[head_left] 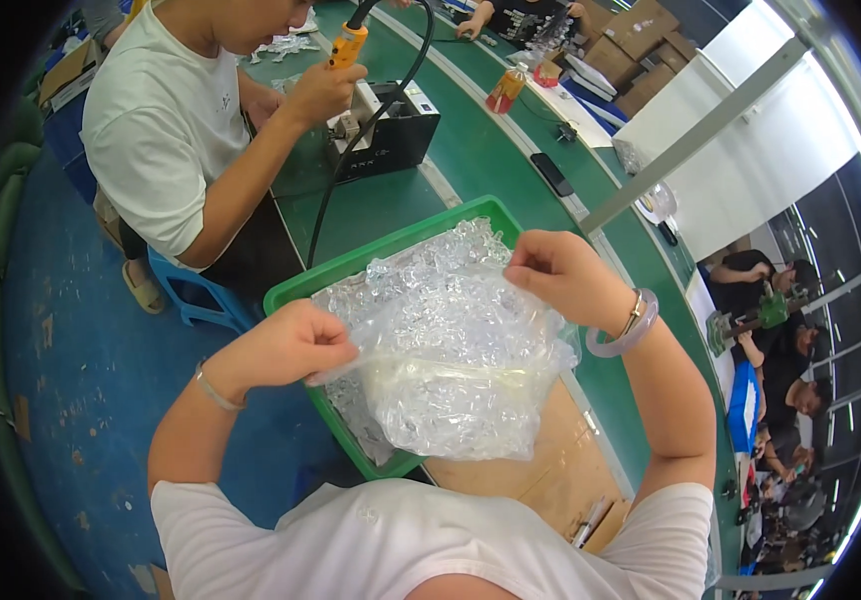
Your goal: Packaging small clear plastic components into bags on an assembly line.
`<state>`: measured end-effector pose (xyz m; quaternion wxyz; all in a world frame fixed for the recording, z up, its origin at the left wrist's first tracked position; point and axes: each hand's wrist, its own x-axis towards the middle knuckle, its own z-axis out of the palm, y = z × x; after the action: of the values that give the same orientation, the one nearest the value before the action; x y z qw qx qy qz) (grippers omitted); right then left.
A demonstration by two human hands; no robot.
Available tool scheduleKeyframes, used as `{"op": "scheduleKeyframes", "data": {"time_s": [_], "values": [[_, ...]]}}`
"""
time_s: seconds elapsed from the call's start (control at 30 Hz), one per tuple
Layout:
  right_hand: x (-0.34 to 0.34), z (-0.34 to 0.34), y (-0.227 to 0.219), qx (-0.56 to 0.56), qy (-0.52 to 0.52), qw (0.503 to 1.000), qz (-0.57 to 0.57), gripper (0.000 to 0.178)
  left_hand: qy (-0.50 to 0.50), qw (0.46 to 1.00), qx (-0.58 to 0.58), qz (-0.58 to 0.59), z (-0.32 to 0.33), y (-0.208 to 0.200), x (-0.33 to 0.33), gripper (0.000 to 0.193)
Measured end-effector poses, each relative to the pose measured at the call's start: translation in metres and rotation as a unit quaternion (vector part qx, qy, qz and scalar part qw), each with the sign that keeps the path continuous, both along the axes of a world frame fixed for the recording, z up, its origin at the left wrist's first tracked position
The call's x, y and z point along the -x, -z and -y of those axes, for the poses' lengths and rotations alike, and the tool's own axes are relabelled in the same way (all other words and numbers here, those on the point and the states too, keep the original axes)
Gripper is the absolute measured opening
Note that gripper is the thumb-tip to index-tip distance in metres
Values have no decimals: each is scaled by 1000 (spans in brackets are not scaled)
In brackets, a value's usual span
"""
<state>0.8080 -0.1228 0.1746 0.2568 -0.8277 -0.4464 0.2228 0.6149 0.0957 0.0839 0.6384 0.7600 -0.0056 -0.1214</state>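
Note:
A clear plastic bag (pixel 456 410) bulges with many small transparent plastic parts. It lies over a green tray (pixel 296 285), which holds more loose transparent parts (pixel 431 255). My left hand (pixel 296 345) pinches the bag's edge on the left, thumb against fingers. On the right, my right hand (pixel 566 275) is closed on the bag's upper edge, its fingers bent. Between the two hands the bag's top is stretched. Part of the tray's right side is hidden beneath the bag and my right hand.
Left of the tray, a co-worker holds an orange tool (pixel 348 48) with a black cable beside a black box-shaped machine (pixel 396 130). A phone (pixel 552 174) and a drink bottle (pixel 506 90) stand farther along the green bench. A metal post (pixel 696 130) slants at right; a blue stool (pixel 196 290) is left.

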Motion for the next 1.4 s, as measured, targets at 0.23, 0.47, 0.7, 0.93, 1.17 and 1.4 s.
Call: {"op": "scheduleKeyframes", "data": {"time_s": [0.23, 0.47, 0.7, 0.93, 1.17, 1.4], "values": [[1, 9, 5, -43, 82, 995, -35, 9, -112, 992, 56, 6, 17, 39, 37, 11], [-15, 56, 86, -346, 190, 841, -371, 36, -119, 968, -91, 201, 65, 49, 38, 83], [10, 36, 115, -327, 137, 729, -585, 43, -67, 939, -168, 292, 94, 55, -13, 69], [24, 37, 99, -400, 163, 715, -550, 47, -192, 921, -156, 299, 90, 38, -26, 83], [41, 43, 80, -446, 111, 673, -579, 54, -97, 962, -116, 226, 40, -71, -77, 84], [74, 65, 85, -205, 175, 604, -750, 56, 109, 984, 95, -108, 15, -20, -160, 57]]}}
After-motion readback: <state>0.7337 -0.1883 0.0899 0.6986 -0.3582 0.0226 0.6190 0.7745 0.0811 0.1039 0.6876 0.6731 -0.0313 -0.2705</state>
